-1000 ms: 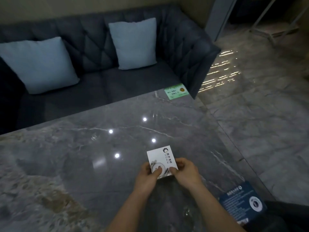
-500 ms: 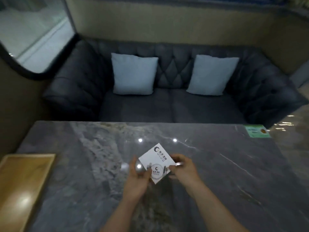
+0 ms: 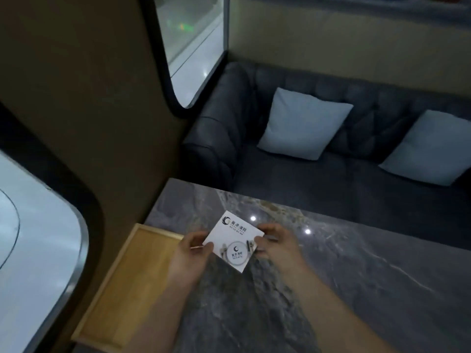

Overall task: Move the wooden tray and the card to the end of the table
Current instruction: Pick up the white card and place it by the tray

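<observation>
A white printed card [image 3: 233, 239] is held just above the grey marble table [image 3: 356, 289], tilted like a diamond. My left hand [image 3: 191, 256] pinches its left corner and my right hand [image 3: 277, 244] pinches its right corner. The light wooden tray [image 3: 122, 284] lies flat at the table's left end, against the wall. My left hand and forearm hang over the tray's right rim, hiding part of it. The card sits just right of the tray, not over it.
A brown wall [image 3: 89, 123] with rounded windows [image 3: 188, 42] borders the table's left end. Beyond the table's far edge stands a dark tufted sofa [image 3: 318, 179] with two pale blue cushions [image 3: 303, 123].
The view has swung left and both hands have carried the card toward the table's left end. The wooden tray now lies right under my left hand.
</observation>
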A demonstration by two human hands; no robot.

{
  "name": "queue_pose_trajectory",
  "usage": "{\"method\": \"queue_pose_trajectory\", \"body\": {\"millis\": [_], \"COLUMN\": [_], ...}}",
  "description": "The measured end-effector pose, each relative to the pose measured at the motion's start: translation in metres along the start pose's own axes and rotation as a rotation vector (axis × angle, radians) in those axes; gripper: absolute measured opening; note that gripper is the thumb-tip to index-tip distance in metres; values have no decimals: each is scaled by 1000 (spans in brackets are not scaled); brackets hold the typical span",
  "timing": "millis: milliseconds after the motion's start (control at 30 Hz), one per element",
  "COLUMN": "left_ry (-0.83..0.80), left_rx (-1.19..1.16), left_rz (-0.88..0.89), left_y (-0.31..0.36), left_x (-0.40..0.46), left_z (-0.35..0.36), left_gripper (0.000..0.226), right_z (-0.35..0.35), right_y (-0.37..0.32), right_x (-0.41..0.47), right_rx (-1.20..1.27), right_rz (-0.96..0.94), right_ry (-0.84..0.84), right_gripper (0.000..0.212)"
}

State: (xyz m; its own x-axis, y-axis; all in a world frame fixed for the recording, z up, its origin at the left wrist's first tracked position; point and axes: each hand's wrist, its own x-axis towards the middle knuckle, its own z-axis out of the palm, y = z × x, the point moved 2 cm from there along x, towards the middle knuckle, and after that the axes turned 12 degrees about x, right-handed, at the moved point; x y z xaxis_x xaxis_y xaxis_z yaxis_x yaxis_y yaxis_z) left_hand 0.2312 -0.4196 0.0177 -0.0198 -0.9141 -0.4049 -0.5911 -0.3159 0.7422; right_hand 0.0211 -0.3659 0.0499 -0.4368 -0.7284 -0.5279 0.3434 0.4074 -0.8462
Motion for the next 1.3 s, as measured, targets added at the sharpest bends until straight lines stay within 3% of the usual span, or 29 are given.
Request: {"method": "queue_pose_trajectory", "body": {"millis": [200, 500, 933, 1033, 1167, 1300], "left_ry": [123, 206, 163, 231, 394, 180], "left_rx": [64, 193, 207, 246, 650, 851], "left_rz": [-37, -78, -130, -136, 226, 330], "left_y": [-22, -33, -31, -32, -30, -33], "left_x": [51, 131, 189, 179, 162, 171], "left_z": [-36, -61, -55, -53, -56, -52], "left_gripper": [16, 21, 82, 80, 60, 65], "right_z": [83, 164, 216, 213, 195, 190], "right_y": [16, 32, 40, 41, 34, 34], "right_x": [47, 104, 146, 144, 137, 132], "right_rx": [-1, 36, -85, -252, -714, -1081], "right_rz": [-7, 79, 9, -103, -460, -642], "right_ry": [89, -91, -279, -291, -274, -441], "right_gripper": [30, 25, 40, 44, 62, 73]}}
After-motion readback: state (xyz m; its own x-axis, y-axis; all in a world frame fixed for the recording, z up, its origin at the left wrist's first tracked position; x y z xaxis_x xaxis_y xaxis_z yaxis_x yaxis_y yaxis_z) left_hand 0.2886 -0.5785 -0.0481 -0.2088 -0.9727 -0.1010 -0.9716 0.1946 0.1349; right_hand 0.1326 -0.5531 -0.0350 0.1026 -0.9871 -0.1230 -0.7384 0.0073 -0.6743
